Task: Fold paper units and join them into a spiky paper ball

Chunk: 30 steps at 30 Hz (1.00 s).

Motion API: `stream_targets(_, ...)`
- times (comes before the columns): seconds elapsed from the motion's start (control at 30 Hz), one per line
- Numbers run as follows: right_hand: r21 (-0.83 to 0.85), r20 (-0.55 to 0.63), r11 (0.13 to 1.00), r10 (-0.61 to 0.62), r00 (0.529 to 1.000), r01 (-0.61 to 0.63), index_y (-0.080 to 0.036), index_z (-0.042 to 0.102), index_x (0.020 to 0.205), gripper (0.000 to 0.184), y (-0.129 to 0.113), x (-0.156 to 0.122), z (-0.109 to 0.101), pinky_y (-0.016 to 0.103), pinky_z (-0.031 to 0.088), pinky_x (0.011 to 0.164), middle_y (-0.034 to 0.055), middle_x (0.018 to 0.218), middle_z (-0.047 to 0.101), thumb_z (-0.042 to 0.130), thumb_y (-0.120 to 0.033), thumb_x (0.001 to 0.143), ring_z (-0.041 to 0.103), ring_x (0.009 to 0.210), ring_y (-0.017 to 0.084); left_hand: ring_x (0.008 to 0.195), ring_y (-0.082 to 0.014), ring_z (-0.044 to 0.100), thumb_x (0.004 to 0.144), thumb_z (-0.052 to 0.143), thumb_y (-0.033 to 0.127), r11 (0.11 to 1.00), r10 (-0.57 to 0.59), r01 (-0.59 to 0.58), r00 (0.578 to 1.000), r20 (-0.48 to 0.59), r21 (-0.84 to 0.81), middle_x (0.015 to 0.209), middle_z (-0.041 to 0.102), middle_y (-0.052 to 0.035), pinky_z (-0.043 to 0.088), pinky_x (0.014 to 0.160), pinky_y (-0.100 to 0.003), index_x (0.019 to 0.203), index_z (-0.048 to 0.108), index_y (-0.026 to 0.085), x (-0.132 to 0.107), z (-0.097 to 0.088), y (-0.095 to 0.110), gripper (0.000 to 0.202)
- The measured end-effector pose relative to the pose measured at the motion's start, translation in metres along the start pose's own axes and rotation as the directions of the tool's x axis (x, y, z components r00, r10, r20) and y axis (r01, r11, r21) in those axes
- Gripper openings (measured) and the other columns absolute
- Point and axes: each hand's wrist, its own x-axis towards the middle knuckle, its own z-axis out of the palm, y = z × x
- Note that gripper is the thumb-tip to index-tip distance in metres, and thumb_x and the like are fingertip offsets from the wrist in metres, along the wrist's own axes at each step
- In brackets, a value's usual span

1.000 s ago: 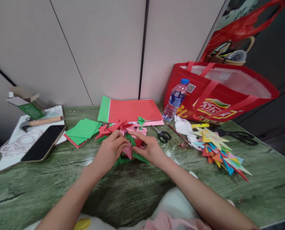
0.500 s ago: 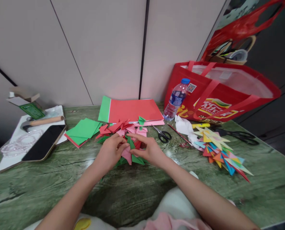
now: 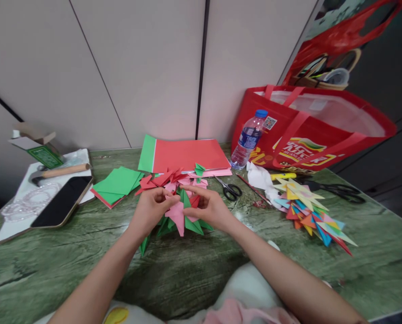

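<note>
My left hand [image 3: 151, 210] pinches a pink folded paper piece [image 3: 178, 217] between thumb and fingers, at the middle of the table. Green pointed folded pieces [image 3: 193, 226] and a red one [image 3: 194, 201] join or lie against the pink one; together they look like an origami model. On the model's other side my right hand [image 3: 214, 210] grips it, thumb low and fingers curled over the top. The joints beneath my fingers are hidden. Just behind the hands lies a pile of red folded pieces [image 3: 163, 178] with pink ones among them.
Red paper sheets [image 3: 190, 155] lie at the back. Green paper squares [image 3: 118, 184], a phone [image 3: 63, 201] and a hammer [image 3: 64, 171] are leftward. Scissors [image 3: 232, 191], a water bottle [image 3: 247, 143], a red bag [image 3: 309, 126] and a multicoloured origami model [image 3: 310, 211] stand or lie rightward.
My left hand has shifted slightly left and down, and more of the pink piece shows. The model's green points are spread wider in view. My right hand has barely moved.
</note>
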Motion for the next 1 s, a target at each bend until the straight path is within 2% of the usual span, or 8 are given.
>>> stream_targets(0.13,0.094,-0.014,0.995,0.022,1.0,-0.021,-0.023,0.057,0.116,0.058,0.002,0.002,0.0,0.02,0.029,0.045,-0.0058,0.058,0.04,0.074,-0.024,0.061,0.031,0.049,0.007,0.05,-0.008,0.045,0.058,0.072,0.036,0.998,0.052,-0.051,0.998,-0.027,0.029,0.055,0.056,0.0015,0.033,0.046,-0.02,0.069,0.065,0.011,0.0,-0.004,0.0,0.028)
stream_targets(0.3,0.112,-0.008,0.993,0.027,1.0,-0.026,-0.023,0.058,0.116,0.059,0.001,0.002,0.0,0.02,0.026,0.045,-0.0066,0.056,0.036,0.075,-0.023,0.06,0.028,0.048,0.007,0.049,-0.0093,0.048,0.052,0.076,0.03,1.0,0.021,-0.021,0.996,-0.083,0.007,0.053,0.056,0.0017,0.036,0.047,-0.021,0.067,0.063,0.012,0.004,-0.005,-0.006,0.027)
stream_targets(0.47,0.124,-0.016,0.992,0.024,1.0,-0.022,-0.023,0.058,0.114,0.054,-0.004,0.002,0.0,0.02,0.026,0.045,-0.0067,0.055,0.036,0.072,-0.021,0.061,0.03,0.048,0.007,0.056,-0.0102,0.052,0.056,0.075,0.035,0.993,0.017,-0.017,1.0,0.002,-0.12,0.061,0.06,0.0,0.04,0.053,-0.021,0.066,0.061,0.012,0.003,0.0,-0.005,0.028)
stream_targets(0.57,0.164,-0.034,0.986,0.042,0.999,-0.036,-0.023,0.057,0.113,0.054,-0.006,0.002,-0.002,0.021,0.028,0.045,-0.0073,0.054,0.037,0.072,-0.022,0.06,0.032,0.047,0.007,0.062,-0.0122,0.055,0.057,0.075,0.037,0.99,0.027,-0.024,0.999,0.021,-0.139,0.067,0.063,-0.0018,0.042,0.057,-0.022,0.074,0.064,0.012,0.002,0.002,-0.003,0.032)
stream_targets(0.67,0.208,-0.071,0.977,0.068,0.995,-0.052,-0.024,0.053,0.113,0.057,-0.006,0.003,-0.003,0.02,0.03,0.045,-0.0084,0.053,0.04,0.073,-0.023,0.059,0.035,0.045,0.008,0.067,-0.0148,0.058,0.053,0.077,0.037,0.982,-0.016,0.02,1.0,0.022,-0.19,0.075,0.066,-0.0039,0.044,0.06,-0.024,0.082,0.065,0.013,0.002,0.004,-0.003,0.04)
stream_targets(0.73,0.217,-0.089,0.973,0.095,0.991,-0.074,-0.024,0.051,0.111,0.058,-0.005,0.003,-0.003,0.021,0.033,0.045,-0.0078,0.056,0.046,0.074,-0.025,0.058,0.039,0.045,0.008,0.067,-0.0146,0.058,0.053,0.077,0.037,0.974,-0.05,0.063,0.997,0.064,-0.218,0.074,0.067,-0.004,0.044,0.06,-0.024,0.079,0.066,0.013,0.001,0.007,-0.004,0.037)
stream_targets(0.87,0.164,-0.089,0.982,0.109,0.99,-0.094,-0.019,0.058,0.093,0.043,-0.003,0.004,-0.003,0.023,0.039,0.052,-0.0025,0.069,0.058,0.076,-0.031,0.056,0.048,0.053,0.009,0.061,-0.0126,0.055,0.057,0.075,0.036,0.969,-0.075,0.103,0.989,0.131,-0.224,0.068,0.066,-0.0028,0.043,0.061,-0.023,0.067,0.067,0.012,-0.002,0.012,-0.005,0.027)
stream_targets(1.0,0.145,-0.034,0.981,0.133,0.99,-0.127,-0.016,0.062,0.078,0.031,-0.005,0.002,-0.001,0.022,0.04,0.054,-0.0027,0.067,0.059,0.075,-0.033,0.056,0.051,0.055,0.009,0.057,-0.0116,0.052,0.059,0.073,0.035,0.985,-0.036,0.06,0.988,0.148,-0.161,0.062,0.063,-0.0012,0.04,0.057,-0.023,0.063,0.067,0.012,-0.003,0.01,-0.005,0.024)
